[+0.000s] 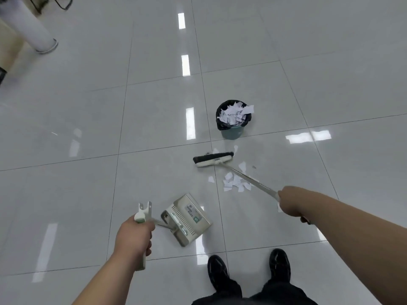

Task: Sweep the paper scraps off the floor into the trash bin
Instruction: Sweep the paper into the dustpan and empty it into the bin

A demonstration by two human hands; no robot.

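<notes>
A small pile of white paper scraps (234,182) lies on the glossy grey tile floor, with a few loose bits around it. My right hand (290,202) grips the metal handle of a broom (213,159), whose black-bristled head rests on the floor just beyond the pile. My left hand (134,237) holds the upright handle of a silver dustpan (187,219), which sits on the floor to the left of the scraps, apart from them. Past the broom stands a green trash bin (233,119) with a black liner, heaped with paper.
My two black shoes (248,274) stand at the bottom centre. At the top left are a white column base (45,44) and a black wire chair leg (63,2). Open tile floor surrounds the work area, with bright ceiling-light reflections.
</notes>
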